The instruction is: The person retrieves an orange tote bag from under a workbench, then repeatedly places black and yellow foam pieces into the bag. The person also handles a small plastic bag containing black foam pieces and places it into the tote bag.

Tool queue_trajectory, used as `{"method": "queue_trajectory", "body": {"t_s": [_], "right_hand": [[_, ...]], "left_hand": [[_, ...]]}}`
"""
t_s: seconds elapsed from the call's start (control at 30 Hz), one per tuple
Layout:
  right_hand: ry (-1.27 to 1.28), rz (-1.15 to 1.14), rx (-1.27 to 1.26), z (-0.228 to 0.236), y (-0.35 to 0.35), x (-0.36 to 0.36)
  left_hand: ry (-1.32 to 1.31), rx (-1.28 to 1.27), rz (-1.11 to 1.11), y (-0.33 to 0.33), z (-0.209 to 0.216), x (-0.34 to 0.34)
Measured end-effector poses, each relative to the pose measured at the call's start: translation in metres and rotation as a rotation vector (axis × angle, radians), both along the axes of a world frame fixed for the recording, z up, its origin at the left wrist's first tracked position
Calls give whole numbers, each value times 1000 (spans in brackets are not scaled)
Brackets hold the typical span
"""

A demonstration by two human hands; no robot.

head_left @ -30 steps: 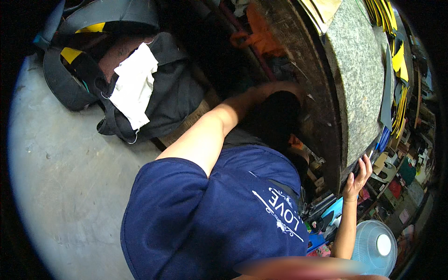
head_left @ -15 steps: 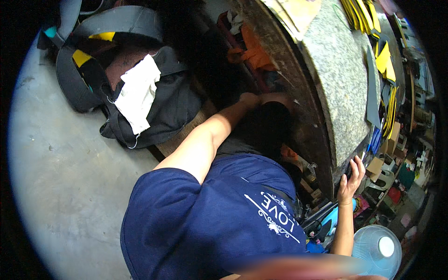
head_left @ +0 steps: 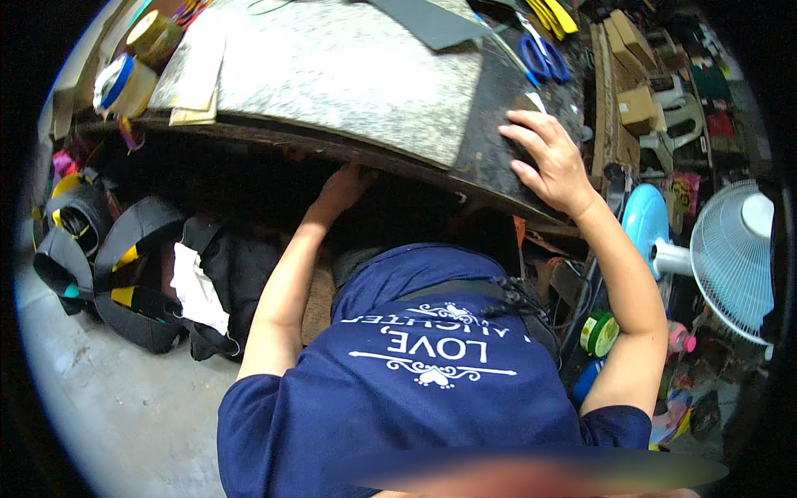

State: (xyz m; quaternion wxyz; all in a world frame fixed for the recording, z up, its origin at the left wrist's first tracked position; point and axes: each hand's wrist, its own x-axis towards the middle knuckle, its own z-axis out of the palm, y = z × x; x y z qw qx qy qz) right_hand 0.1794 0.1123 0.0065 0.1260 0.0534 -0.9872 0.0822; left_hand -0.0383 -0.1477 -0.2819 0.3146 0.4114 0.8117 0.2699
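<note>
My right hand (head_left: 554, 162) rests on the dark corner of the worktable (head_left: 332, 83), its fingers apart and holding nothing that I can see. A small white scrap (head_left: 535, 101) lies just beyond its fingertips. Farther back are a pair of blue-handled scissors (head_left: 545, 61) and a slim pen-like tool (head_left: 513, 56) with a blue end. My left hand (head_left: 344, 189) is at the table's front edge, partly underneath it. Shadow hides its fingers, so whether they grip anything cannot be made out.
A grey sheet (head_left: 427, 21) and yellow strips (head_left: 552, 17) lie at the back of the table. Paper pieces (head_left: 198, 75) and a blue-lidded jar (head_left: 124, 83) are at its left. Black bands (head_left: 137, 266) and a white cloth (head_left: 198, 290) sit lower left; a fan (head_left: 735, 253) stands right.
The view has swung toward the table. My left hand has come from my lap area up to the table's front edge; my right hand now lies farther onto the tabletop corner.
</note>
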Motion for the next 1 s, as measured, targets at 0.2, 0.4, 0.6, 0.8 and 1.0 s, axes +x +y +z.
{"method": "queue_trajectory", "body": {"t_s": [0.2, 0.4, 0.6, 0.8, 1.0], "right_hand": [[49, 45, -149, -9, 13, 3], [540, -317, -600, -23, 54, 21], [843, -604, -693, -63, 146, 36], [-139, -934, -700, -146, 209, 96], [-325, -883, -949, -245, 197, 164]], "left_hand": [[132, -239, -467, -12, 195, 64], [354, 658, -383, 46, 282, 108], [736, 787, -429, 113, 277, 128], [850, 591, -361, 129, 263, 138], [851, 493, -368, 128, 265, 140]]}}
